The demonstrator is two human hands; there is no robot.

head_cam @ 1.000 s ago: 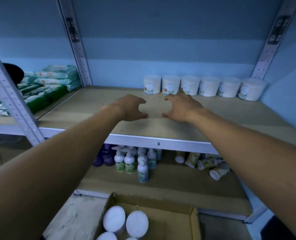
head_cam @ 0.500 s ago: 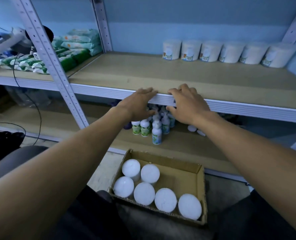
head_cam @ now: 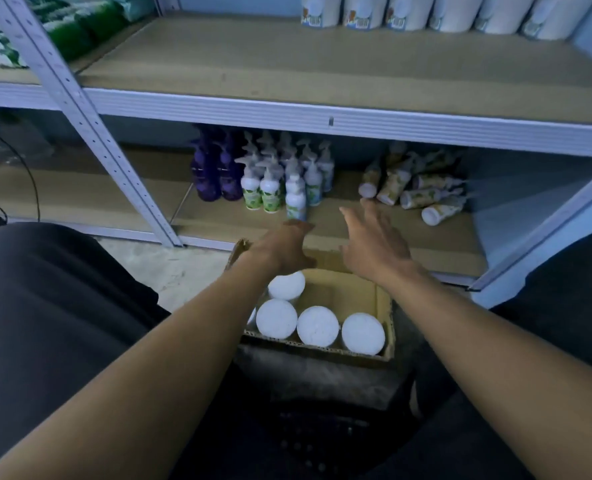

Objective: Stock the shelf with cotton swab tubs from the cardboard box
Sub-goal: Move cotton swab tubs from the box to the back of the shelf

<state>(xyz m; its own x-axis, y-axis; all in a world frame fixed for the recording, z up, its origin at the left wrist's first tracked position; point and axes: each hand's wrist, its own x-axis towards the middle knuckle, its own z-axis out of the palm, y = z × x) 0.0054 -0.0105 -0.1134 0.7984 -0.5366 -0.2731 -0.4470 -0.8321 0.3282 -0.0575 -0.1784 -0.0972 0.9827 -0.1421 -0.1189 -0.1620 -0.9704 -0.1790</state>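
An open cardboard box [head_cam: 384,306] sits on the floor between my knees, holding several white-lidded cotton swab tubs [head_cam: 317,325]. My left hand [head_cam: 282,247] hovers over the box's far left corner, fingers apart, holding nothing. My right hand [head_cam: 374,244] hovers over the far right side, fingers spread, also empty. My left forearm hides part of the tubs at the left. A row of several tubs [head_cam: 405,12] stands at the back of the middle shelf [head_cam: 287,67].
The lower shelf holds purple bottles [head_cam: 215,174], white pump bottles [head_cam: 287,178] and toppled tubes [head_cam: 419,192]. A slanted metal upright [head_cam: 90,133] stands left of the box. Green packets [head_cam: 66,26] lie on the shelf at top left. My dark-clothed knees flank the box.
Both hands have dropped from the middle shelf's front edge down to just above the box. My view has tilted downward, so the box now sits nearer the centre.
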